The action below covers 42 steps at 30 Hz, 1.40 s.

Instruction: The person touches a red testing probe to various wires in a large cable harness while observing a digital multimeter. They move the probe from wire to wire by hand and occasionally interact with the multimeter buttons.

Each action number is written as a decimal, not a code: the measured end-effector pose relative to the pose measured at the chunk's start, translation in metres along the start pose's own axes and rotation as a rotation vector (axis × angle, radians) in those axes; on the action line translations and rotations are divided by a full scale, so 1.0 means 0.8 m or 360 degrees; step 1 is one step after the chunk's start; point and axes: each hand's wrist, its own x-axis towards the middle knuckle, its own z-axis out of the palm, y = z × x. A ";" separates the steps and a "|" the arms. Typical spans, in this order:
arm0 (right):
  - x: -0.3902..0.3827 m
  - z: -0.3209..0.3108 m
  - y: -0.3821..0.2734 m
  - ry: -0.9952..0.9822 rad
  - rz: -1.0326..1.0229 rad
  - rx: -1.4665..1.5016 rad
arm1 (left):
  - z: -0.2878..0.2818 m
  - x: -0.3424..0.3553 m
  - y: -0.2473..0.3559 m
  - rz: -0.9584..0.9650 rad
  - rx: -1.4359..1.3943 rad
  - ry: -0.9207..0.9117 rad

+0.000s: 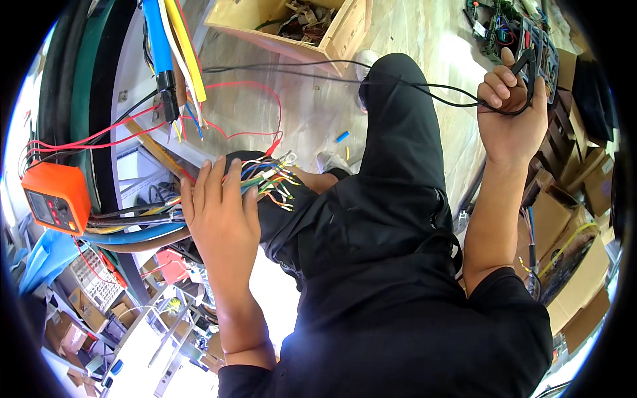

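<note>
My left hand [221, 222] lies with fingers stretched over a bundle of multicoloured wires [279, 182] with bared or tipped ends, beside my thigh. An orange handheld meter [56, 199] sits left of it, with red and black leads attached. A red clip [273, 147] touches the top of the wire bundle. At upper right, my right hand [507, 116] grips a black pincer-like tool [527, 66], with black cables [451, 99] running from it leftward. Above my left hand hang blue, yellow and white cables [161, 46] with separated wire ends.
A wooden crate [332, 46] of scrap stands ahead on the floor [405, 26]. Circuit boards and tool parts [497, 30] lie at upper right, with cardboard boxes [577, 252] below. A dark upright frame [99, 99] runs along the left; a cluttered bench [152, 331] is at lower left.
</note>
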 end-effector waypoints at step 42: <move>-0.066 0.083 0.046 0.0090 0.0237 -0.0537 | -0.033 0.074 -0.089 -0.0463 -0.1139 0.0332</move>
